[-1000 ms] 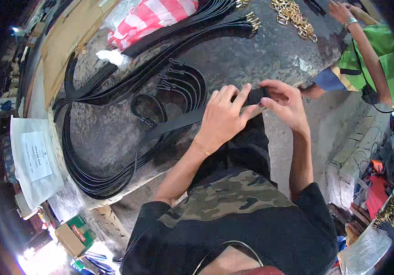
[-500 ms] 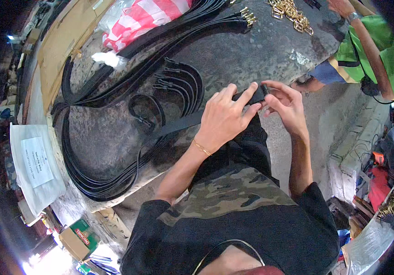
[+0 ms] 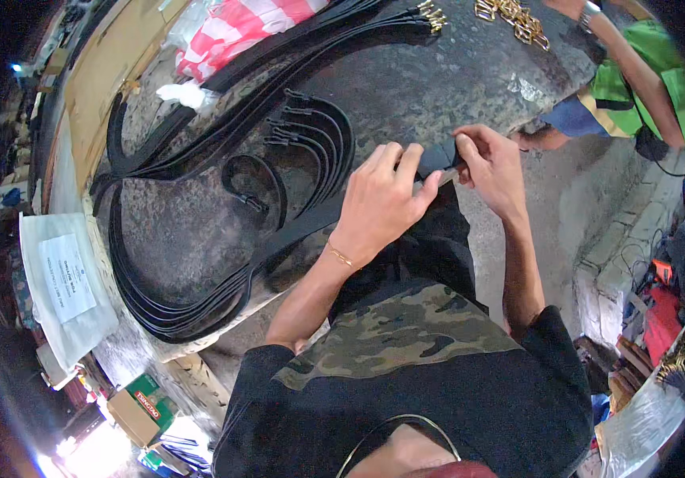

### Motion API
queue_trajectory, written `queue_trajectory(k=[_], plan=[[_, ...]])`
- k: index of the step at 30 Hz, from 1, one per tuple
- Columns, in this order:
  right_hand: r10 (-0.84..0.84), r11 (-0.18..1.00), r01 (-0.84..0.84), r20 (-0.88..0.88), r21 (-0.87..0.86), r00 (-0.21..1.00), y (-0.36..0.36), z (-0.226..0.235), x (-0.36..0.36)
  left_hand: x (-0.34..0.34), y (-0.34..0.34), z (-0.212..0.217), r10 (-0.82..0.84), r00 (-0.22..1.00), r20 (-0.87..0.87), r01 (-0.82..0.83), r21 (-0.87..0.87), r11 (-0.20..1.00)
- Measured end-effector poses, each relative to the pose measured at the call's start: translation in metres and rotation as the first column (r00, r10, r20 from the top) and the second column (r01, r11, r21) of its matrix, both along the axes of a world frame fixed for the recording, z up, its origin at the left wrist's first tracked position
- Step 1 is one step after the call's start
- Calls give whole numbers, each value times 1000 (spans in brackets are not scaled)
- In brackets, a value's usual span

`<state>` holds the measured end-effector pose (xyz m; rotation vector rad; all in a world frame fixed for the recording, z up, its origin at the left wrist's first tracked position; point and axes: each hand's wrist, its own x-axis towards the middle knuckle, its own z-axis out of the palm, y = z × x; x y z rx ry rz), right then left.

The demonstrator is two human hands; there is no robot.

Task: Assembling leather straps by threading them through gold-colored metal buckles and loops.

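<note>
A wide black strap [image 3: 303, 229] rises from the pile and passes under my left hand [image 3: 384, 195], whose fingers and thumb grip it near its end. My right hand [image 3: 492, 171] pinches that same end, thumb against curled fingers. Between the two hands a flat stretch of the strap shows; its very tip is hidden by my right fingers. Left of my hands, several narrow black straps [image 3: 333, 151] with dark end fittings lie curved side by side. One short black strap [image 3: 280, 187] is curled into a loop beside them.
Long bundled black straps [image 3: 199, 307] curve along the worktable [image 3: 175, 247]. Gold metal fittings [image 3: 522, 25] lie at the far edge, near a red-and-white striped bag [image 3: 239, 36]. A co-worker's arm [image 3: 637, 76] reaches in at the far right. A cardboard box [image 3: 131, 414] stands lower left.
My right hand has shifted slightly and its fingers have curled in closer on the strap end. More of the strap's flat face shows between my hands. The head view has moved a little.
</note>
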<state>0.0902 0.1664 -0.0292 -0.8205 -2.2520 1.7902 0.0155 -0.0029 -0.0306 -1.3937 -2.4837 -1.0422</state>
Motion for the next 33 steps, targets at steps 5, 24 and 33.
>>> queue_trajectory(k=[5,24,33], plan=[[-136,981,116,-122,-154,983,15,-18,4,-1,-2,14,32,999,-8,-33,-50,998],[-41,985,-27,-386,-169,921,-5,-13,1,-17,-9,9,-55,908,416,121,-132,984],[-48,940,-45,-261,-339,964,11,-14,-7,-38,-16,4,-179,386,905,327,47,944]])
